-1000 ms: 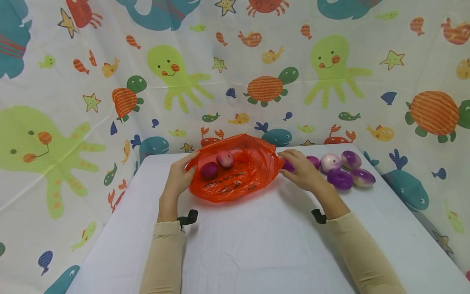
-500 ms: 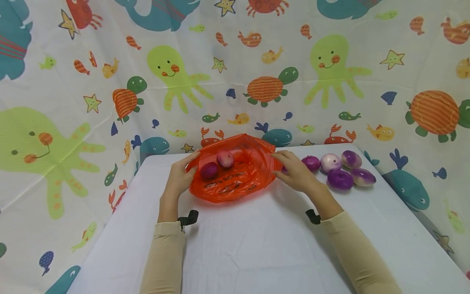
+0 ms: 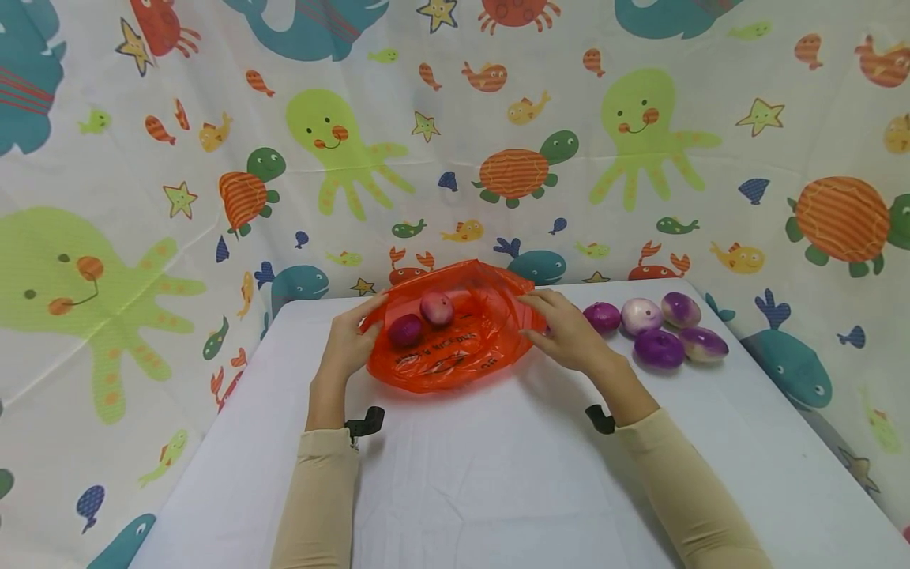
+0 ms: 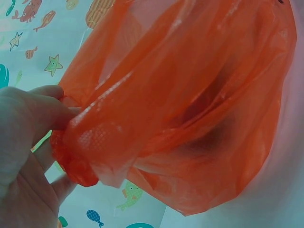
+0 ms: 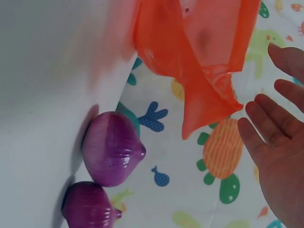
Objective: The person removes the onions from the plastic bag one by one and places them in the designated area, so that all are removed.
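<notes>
Holding crinkled red plastic bag [image 3: 469, 325]

I worked in what looked like a makeshift filming corner rather than a working kitchen. The bench [image 3: 462, 474] was spread with plain white cloth across the lower middle of the frame, and a pale curtain [image 3: 462, 111], printed with cartoon sea creatures, filled the top and ran down both sides. Behind that screen I couldn't tell whether the room belonged to a home or a studio.
</notes>
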Tool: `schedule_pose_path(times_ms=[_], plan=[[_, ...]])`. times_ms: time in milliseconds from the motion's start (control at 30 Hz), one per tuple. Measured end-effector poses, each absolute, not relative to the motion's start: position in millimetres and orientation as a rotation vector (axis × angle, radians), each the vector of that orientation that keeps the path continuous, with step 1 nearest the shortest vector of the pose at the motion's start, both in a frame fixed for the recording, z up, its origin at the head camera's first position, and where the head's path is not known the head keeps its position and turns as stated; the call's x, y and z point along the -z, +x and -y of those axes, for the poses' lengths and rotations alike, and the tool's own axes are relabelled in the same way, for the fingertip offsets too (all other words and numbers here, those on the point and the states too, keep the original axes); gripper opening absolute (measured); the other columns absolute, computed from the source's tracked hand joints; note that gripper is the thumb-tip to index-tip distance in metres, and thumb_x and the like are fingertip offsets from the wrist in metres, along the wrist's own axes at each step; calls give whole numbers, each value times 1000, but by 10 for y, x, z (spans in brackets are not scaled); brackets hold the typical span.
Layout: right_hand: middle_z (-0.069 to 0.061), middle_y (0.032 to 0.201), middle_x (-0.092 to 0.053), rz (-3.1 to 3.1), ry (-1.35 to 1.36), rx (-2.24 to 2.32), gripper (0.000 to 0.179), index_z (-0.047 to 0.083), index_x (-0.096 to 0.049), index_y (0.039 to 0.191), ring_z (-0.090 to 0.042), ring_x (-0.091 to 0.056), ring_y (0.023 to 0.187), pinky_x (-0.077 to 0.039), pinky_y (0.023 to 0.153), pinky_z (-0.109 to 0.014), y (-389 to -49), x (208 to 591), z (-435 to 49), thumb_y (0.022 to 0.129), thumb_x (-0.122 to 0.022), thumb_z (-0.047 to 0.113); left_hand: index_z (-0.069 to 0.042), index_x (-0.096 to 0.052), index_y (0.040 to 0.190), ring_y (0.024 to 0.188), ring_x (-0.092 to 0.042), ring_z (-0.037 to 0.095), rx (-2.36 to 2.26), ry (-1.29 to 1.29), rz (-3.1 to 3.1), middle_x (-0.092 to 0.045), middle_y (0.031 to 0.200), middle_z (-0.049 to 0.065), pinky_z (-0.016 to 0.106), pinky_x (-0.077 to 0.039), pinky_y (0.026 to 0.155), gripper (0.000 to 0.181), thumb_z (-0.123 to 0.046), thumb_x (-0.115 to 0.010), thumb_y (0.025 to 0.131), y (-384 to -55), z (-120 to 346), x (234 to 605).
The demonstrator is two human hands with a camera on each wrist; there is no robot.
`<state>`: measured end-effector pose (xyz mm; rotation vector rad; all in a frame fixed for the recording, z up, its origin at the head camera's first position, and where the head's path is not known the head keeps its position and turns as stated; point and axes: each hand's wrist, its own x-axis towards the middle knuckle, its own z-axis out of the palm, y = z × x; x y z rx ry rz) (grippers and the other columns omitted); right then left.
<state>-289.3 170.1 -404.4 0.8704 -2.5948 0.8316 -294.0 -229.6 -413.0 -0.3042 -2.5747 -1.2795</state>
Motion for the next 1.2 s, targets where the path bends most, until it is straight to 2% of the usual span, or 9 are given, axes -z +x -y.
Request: schedule_pose_path(times_ms=[467,833,1200], plan=[[-10,149,-54,2611,879,-839,60,15,-56,148,-31,-49,141,-53,110,-53,-2874,4024,-1564,94,-79,20,-27,-54,153,150,-45,34,1262,-320,2568,-52,159,1,56,-51,108,57,-2,-60,102,-2931,2290,4130],[-10,152,-51,2624,912,-904,59,18,-55,150,-32,-48,142,-50,112,-56,-2879,4001,-1416,95,-77,23,-29,-54,153,151,-44,33,1285,-312,2571,-51,160,-2,55,-51,109,58,-2,-60,102,-2941,2272,4125],[-8,159,-49,2658,989,-831,61,19,-51,154,-30,-41,150,-41,120,-57,-2957,3997,-1138,98,-73,30,-28,-54,153,152,-43,32,1288,-307,2572,-51,160,-3,56,-49,111,58,-1,-59,102,-2941,2281,4126]])
